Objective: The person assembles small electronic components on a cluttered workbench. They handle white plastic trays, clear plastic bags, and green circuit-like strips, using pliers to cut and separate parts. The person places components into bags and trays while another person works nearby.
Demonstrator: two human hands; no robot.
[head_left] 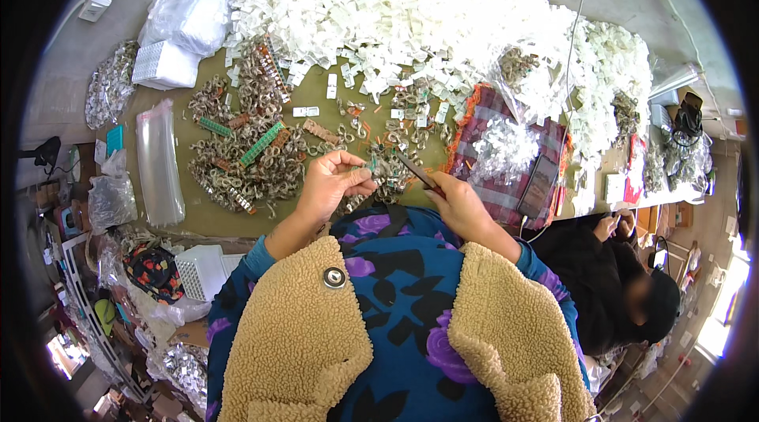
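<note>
My left hand (336, 182) is closed in a pinch at the table's near edge. A small piece with a bit of green shows at its fingertips, too small to name. My right hand (461, 204) is closed around a slim dark pointed tool (419, 173), whose tip points up and left toward the left fingers. Beneath and beyond both hands lie small coiled grey wire bundles (393, 173). A larger tangled pile of coiled wires (253, 149) is heaped to the left, with green circuit board strips (261, 144) and brown ones lying in it.
A big heap of white plastic pieces (379, 11) covers the far side. At the right, a plaid cloth (494, 196) bears clear plastic pieces (506, 149) and a phone (539, 186). Clear plastic sleeves (160, 161) lie at the left. A person in dark clothes (593, 272) sits at the right.
</note>
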